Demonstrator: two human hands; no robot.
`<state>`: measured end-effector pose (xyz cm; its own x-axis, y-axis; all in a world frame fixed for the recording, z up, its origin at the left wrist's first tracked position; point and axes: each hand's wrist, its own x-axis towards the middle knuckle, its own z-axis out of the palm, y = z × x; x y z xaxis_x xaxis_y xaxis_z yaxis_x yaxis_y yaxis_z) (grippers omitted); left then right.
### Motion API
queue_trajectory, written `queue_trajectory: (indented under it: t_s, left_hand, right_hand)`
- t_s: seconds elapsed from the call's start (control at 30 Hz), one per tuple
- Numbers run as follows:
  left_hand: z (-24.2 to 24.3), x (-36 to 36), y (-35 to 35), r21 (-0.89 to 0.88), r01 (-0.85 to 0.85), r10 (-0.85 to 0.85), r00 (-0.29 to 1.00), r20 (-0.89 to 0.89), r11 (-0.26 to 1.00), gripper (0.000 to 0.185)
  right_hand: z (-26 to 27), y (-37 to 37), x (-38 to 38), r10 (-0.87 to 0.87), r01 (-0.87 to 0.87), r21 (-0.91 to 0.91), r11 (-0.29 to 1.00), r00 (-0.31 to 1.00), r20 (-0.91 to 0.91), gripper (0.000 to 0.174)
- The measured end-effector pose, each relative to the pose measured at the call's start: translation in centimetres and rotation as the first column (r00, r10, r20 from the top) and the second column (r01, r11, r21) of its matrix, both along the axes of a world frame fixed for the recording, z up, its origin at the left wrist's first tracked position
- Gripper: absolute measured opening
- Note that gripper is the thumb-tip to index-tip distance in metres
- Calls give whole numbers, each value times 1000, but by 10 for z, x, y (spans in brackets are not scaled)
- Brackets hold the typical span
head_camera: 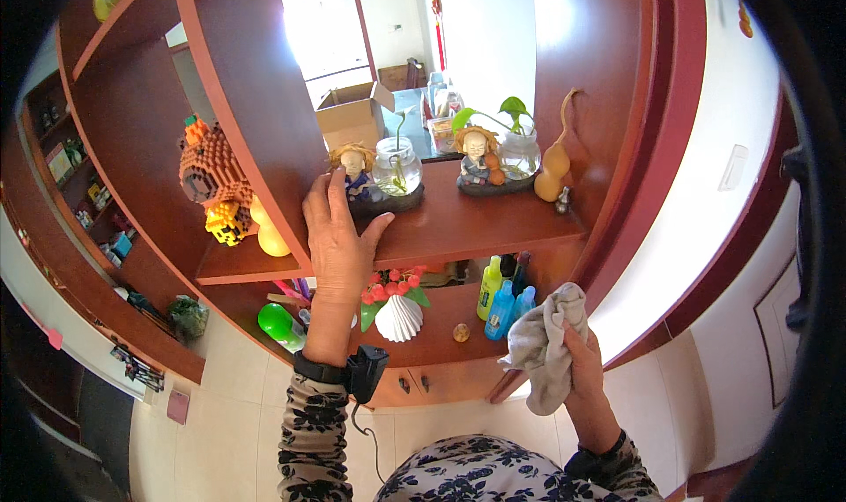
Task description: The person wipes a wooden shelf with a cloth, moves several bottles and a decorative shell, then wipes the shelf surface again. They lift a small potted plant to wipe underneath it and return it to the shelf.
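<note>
My left hand [338, 231] is at the left end of a monk figurine [357, 165] with a straw hat, its thumb spread away from its fingers. The fingers overlap the figurine's left side; whether they press on it is hard to tell. A round glass vase [398, 166] with a water plant stands on the same dark base. In my right hand [585, 363] a crumpled grey cloth [552, 346] hangs in front of the lower shelf. Farther right on the upper shelf [462, 227] sits a second monk figurine [474, 158] beside a glass vase [519, 150] with green leaves.
A dried gourd [552, 171] stands by the right panel. Left of the upright divider [228, 105] is a brick-built model [211, 165]. Below are a white shell-shaped vase [399, 318], several bottles [500, 309] and a green-capped container [281, 325]. A cardboard box [350, 115] sits behind.
</note>
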<state>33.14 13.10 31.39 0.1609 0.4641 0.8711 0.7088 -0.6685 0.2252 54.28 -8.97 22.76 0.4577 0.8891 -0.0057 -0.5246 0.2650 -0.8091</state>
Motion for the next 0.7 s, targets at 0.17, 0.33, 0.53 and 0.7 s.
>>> queue_trajectory:
  t_s: [0.17,0.33,0.53,0.7]
  left_hand:
    - [16,2,1,149,89,-91,996,6,985,49]
    - [50,10,9,124,158,-139,979,-147,980,25]
    - [77,11,25,-59,154,-164,885,-436,986,18]
    - [89,11,31,-157,106,-177,814,-554,982,17]
  right_hand:
    - [3,17,11,90,-89,56,994,996,-18,28]
    - [2,30,18,160,-156,75,985,985,-57,29]
    - [-6,36,22,204,-199,66,978,974,-97,28]
    - [-10,41,23,203,-198,57,979,973,-114,28]
